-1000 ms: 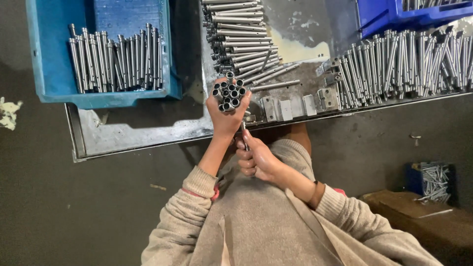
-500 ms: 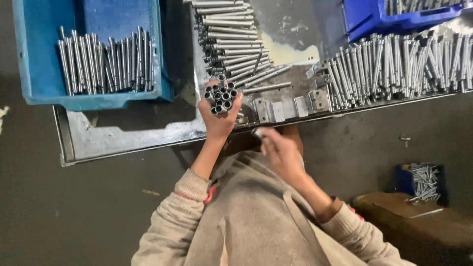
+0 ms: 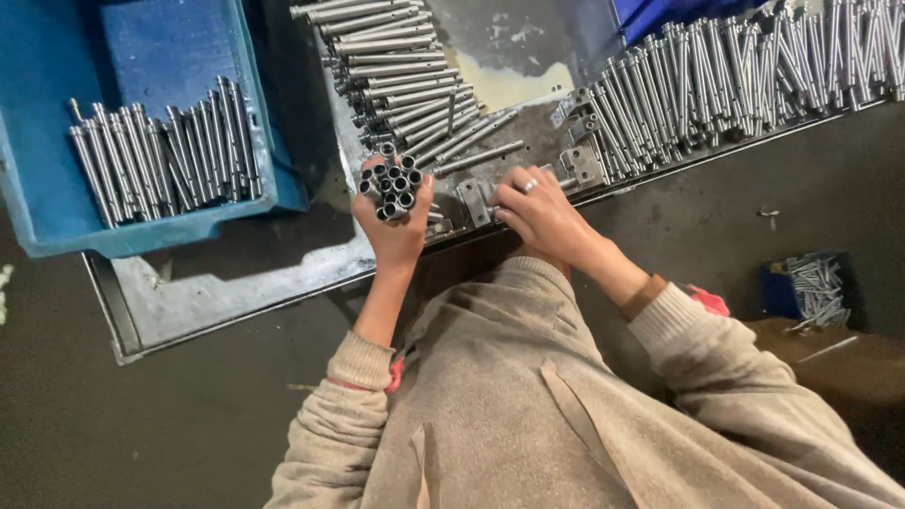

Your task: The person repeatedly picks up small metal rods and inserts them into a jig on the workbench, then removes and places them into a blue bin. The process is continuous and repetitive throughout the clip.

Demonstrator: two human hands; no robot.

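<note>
My left hand point(image 3: 394, 226) grips a bundle of several short metal tubes point(image 3: 391, 181), held upright with their open ends toward the camera, at the front edge of the metal workbench point(image 3: 236, 297). My right hand point(image 3: 537, 209), with a ring on one finger, rests palm down on small flat metal brackets point(image 3: 583, 165) near the bench's front edge; whether it grasps one is hidden. A pile of loose tubes point(image 3: 401, 71) lies just beyond my left hand.
A blue plastic bin point(image 3: 57, 217) at the left holds a row of metal rods point(image 3: 165, 155). A long heap of rods point(image 3: 735, 75) covers the right side of the bench. Another blue bin point(image 3: 650, 14) sits at the back right. A small box of screws point(image 3: 815, 287) stands on the floor.
My right hand has moved from near my chest up onto the bench, landing on the brackets. My left hand still holds the tube bundle, shifted slightly left.
</note>
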